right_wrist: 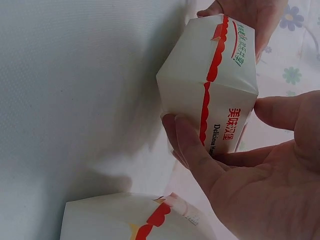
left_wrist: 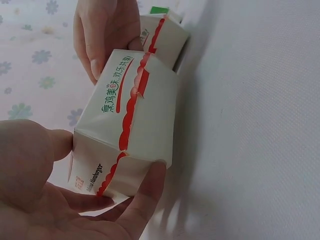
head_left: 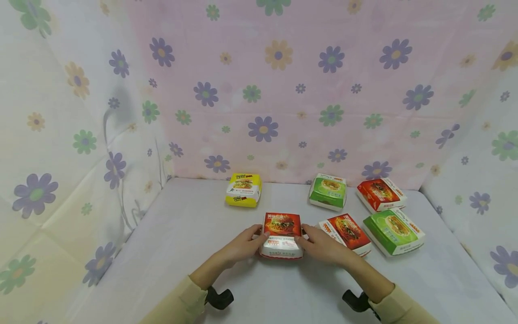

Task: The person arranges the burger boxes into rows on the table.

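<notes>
A red-and-white burger box [head_left: 282, 227] is held between both hands in front of the person, its printed lid facing up. On its left side the left hand [head_left: 244, 244] grips it, thumb at the lid's edge and fingers curled under the lower side [left_wrist: 132, 180]. The right hand [head_left: 325, 246] mirrors this grip on the opposite side, with fingers [right_wrist: 192, 150] against the side wall. Shadow shows on the table beneath the box in both wrist views. Just behind the right hand lies another red burger box [head_left: 350, 231], partly covered by that hand.
A yellow burger box [head_left: 244, 190] stands at the back, left of centre. Toward the right are a green box [head_left: 328, 191], a red box [head_left: 381, 194] and a nearer green box [head_left: 394, 231]. Flower-patterned cloth [head_left: 263, 103] walls the white table [head_left: 162, 252] at back and sides.
</notes>
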Action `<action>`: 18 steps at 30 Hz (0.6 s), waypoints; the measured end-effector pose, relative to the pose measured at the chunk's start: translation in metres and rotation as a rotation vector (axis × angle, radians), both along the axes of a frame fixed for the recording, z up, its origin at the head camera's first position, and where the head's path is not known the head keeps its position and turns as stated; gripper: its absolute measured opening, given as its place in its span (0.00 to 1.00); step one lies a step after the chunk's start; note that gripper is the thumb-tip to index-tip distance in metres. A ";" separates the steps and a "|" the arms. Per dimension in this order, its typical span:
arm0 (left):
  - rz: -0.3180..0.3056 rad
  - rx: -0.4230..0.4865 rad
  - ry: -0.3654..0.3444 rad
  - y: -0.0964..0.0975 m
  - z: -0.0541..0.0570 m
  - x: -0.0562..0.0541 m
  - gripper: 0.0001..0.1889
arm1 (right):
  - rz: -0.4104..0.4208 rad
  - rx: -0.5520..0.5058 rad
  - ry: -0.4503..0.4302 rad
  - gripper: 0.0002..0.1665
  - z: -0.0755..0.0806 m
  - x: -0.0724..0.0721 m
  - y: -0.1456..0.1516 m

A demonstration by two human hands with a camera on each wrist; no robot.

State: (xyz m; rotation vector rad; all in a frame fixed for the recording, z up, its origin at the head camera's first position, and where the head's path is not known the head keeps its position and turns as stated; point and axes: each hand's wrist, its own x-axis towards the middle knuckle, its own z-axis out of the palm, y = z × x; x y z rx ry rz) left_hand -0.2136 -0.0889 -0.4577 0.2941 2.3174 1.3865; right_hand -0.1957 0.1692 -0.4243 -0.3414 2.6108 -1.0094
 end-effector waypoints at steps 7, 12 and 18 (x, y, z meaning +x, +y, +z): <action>0.009 0.016 -0.010 -0.002 0.002 -0.001 0.37 | 0.012 -0.034 0.015 0.37 0.001 -0.003 -0.002; 0.023 0.030 -0.009 -0.005 0.001 -0.003 0.37 | 0.014 -0.064 0.015 0.38 0.003 -0.002 -0.004; 0.035 0.040 -0.010 -0.010 0.003 -0.004 0.37 | 0.012 -0.068 0.026 0.38 0.004 -0.003 -0.008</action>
